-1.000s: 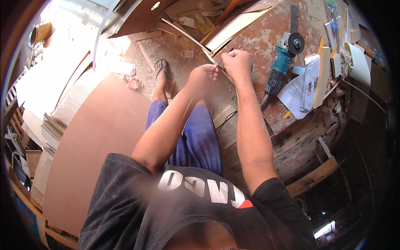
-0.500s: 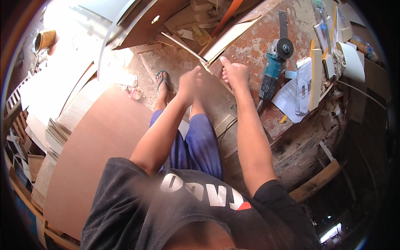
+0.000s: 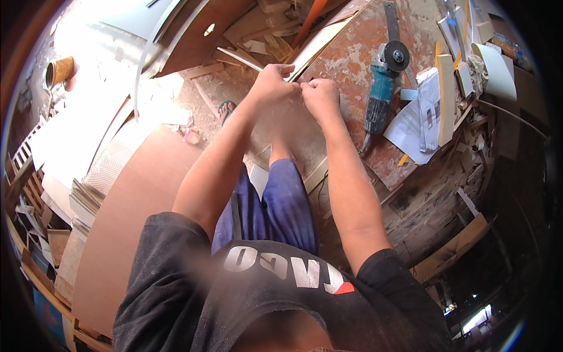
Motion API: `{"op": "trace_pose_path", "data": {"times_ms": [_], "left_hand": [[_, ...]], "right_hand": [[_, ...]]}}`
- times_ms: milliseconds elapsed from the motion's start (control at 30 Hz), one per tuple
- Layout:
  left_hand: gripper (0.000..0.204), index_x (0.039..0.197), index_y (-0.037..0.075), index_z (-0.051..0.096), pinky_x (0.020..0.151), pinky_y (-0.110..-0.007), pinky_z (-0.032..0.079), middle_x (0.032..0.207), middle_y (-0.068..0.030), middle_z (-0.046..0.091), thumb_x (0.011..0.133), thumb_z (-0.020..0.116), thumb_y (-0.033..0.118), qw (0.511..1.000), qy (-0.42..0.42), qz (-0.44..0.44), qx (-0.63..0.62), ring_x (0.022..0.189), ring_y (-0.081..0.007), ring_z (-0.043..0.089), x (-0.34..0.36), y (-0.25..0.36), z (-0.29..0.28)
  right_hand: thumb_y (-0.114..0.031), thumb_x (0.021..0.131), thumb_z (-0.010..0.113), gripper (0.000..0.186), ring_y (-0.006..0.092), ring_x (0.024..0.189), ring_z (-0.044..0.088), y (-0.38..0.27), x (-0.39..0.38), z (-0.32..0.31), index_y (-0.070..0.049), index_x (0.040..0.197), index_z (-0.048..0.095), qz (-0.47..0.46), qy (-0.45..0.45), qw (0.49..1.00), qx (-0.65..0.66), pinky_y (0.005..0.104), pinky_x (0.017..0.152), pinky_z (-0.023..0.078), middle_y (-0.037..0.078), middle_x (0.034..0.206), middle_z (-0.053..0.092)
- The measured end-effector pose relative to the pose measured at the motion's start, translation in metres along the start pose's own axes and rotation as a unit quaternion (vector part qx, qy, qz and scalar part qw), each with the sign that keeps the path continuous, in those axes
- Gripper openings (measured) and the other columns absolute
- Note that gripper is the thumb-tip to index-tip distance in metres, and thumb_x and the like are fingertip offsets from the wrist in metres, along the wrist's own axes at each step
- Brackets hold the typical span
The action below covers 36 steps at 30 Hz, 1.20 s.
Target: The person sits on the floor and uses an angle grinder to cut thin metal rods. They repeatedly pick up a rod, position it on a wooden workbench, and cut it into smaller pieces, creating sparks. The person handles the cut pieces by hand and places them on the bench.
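Note:
My left hand (image 3: 275, 85) is at the upper middle, fingers curled near the fingertips of my right hand (image 3: 319, 97), whose fingers are pinched. Something small and dark shows at my right fingertips, too small to name; whatever my left fingers grip is hidden. Just beyond both hands lies a long pale board (image 3: 319, 35) along the edge of a stained reddish-brown worktop (image 3: 358, 41). A teal angle grinder (image 3: 381, 88) lies on that worktop, to the right of my right hand.
A large curved brown board (image 3: 117, 234) is at lower left, beside stacked sheets (image 3: 79, 205). Papers (image 3: 404, 135) and wood offcuts (image 3: 446, 100) crowd the right. A curved panel with a hole (image 3: 187, 44) stands at the top, and a rusty can (image 3: 58, 70) at upper left.
My left hand has risen and turned toward the board's edge, meeting my right hand, which has shifted slightly left. My left foot is now partly behind my left forearm.

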<state>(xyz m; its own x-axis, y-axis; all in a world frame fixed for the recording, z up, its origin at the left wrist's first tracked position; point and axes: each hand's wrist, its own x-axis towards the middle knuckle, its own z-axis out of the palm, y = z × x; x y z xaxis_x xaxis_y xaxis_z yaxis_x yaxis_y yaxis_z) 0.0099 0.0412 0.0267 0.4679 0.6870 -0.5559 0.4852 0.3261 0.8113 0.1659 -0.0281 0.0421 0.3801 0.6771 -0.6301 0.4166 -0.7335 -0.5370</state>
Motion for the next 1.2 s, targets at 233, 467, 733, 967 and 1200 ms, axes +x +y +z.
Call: {"op": "trace_pose_path", "data": {"times_ms": [233, 467, 733, 967, 1200], "left_hand": [[0.036, 0.107, -0.002, 0.084, 0.067, -0.03, 0.052, 0.084, -0.0064, 0.076, 0.083, 0.088, 0.024, 0.989, -0.012, -0.131, -0.064, 0.075, -0.0118, 0.065, 0.03, 0.02, -0.002], [0.031, 0.085, 0.001, 0.083, 0.06, -0.032, 0.053, 0.073, -0.0074, 0.074, 0.073, 0.095, 0.027, 0.988, -0.016, -0.141, 0.06, 0.063, -0.0151, 0.066, 0.048, 0.027, 0.0], [0.05, 0.092, -0.001, 0.083, 0.084, -0.038, 0.063, 0.096, -0.0167, 0.081, 0.062, 0.096, 0.038, 0.98, -0.009, -0.157, 0.121, 0.09, -0.0273, 0.08, 0.05, 0.032, 0.005], [0.048, 0.091, 0.0, 0.083, 0.081, -0.038, 0.063, 0.091, -0.0155, 0.081, 0.064, 0.096, 0.038, 0.977, -0.016, -0.145, 0.155, 0.086, -0.0258, 0.079, 0.054, 0.03, 0.003], [0.041, 0.085, -0.001, 0.084, 0.071, -0.035, 0.06, 0.077, -0.012, 0.078, 0.069, 0.093, 0.036, 0.978, -0.008, -0.121, 0.172, 0.07, -0.0205, 0.074, 0.047, 0.04, 0.003]], "right_hand": [[-0.024, 0.085, 0.067, 0.029, 0.0467, 0.091, 0.074, -0.005, 0.003, 0.0, 0.002, 0.089, 0.08, 0.007, 0.008, 0.999, -0.052, 0.0514, 0.087, 0.057, 0.028, 0.088, 0.075], [-0.027, 0.088, 0.069, 0.032, 0.0434, 0.097, 0.076, -0.02, -0.004, -0.004, 0.002, 0.097, 0.081, 0.048, -0.012, 0.999, -0.012, 0.0497, 0.089, 0.058, 0.028, 0.094, 0.077], [-0.035, 0.095, 0.068, 0.039, 0.0431, 0.089, 0.076, -0.002, -0.003, -0.002, 0.001, 0.088, 0.081, 0.019, -0.012, 0.999, 0.029, 0.0489, 0.083, 0.057, 0.026, 0.087, 0.076], [-0.047, 0.101, 0.069, 0.058, 0.0179, 0.054, 0.067, 0.012, -0.013, -0.008, 0.001, 0.069, 0.072, -0.014, 0.016, 1.0, 0.002, 0.035, 0.056, 0.051, 0.009, 0.057, 0.067], [-0.047, 0.1, 0.065, 0.057, 0.0468, 0.074, 0.068, 0.034, -0.053, -0.019, 0.004, 0.076, 0.07, 0.04, 0.04, 0.997, 0.056, 0.0518, 0.072, 0.051, 0.028, 0.074, 0.066]]}}
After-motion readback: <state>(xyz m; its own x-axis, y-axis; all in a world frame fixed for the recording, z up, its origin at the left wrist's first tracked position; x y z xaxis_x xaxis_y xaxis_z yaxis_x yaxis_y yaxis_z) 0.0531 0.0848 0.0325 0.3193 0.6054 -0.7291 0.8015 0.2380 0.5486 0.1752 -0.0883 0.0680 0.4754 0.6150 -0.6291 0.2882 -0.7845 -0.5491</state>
